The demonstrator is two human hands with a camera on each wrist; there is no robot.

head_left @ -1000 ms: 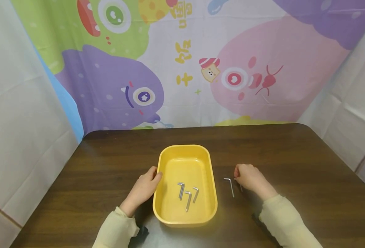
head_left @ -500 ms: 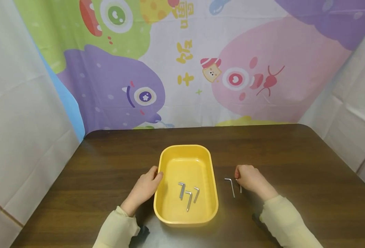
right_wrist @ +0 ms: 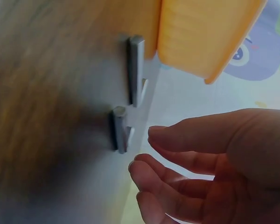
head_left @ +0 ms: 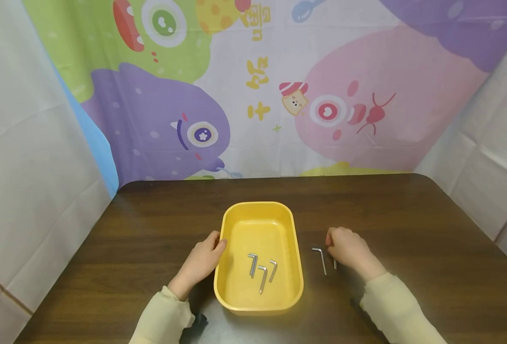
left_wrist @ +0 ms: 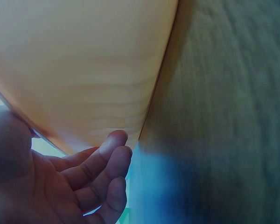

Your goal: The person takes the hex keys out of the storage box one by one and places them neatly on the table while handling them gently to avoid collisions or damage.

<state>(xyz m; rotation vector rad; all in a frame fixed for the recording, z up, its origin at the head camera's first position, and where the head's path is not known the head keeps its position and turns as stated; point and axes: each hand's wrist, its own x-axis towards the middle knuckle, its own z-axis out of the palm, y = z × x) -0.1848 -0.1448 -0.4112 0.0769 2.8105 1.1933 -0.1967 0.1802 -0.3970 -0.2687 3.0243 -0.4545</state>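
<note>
A yellow tray [head_left: 262,306] stands on the table in the head view, holding several L-shaped hex keys [head_left: 263,281] near its front half. My left hand [head_left: 202,258] grips its left rim, thumb over the edge and fingers against the outer wall [left_wrist: 102,70]. To the right of the tray lies a loose hex key [head_left: 323,262]. My right hand [head_left: 347,247] hovers over a second hex key [right_wrist: 120,131], which it partly hides in the head view. The right wrist view shows thumb and fingers apart, fingertips close to this key, nothing between them.
Dark wood-grain table [head_left: 167,210] extends around the tray. Behind it hangs a cartoon-printed curtain [head_left: 266,143], with pale cloth [head_left: 485,157] at either side. A dark object [head_left: 198,325] sits by the left sleeve.
The view has shifted slightly. My left hand stays on the tray rim, and my right hand stays over the same hex key with barely any movement.
</note>
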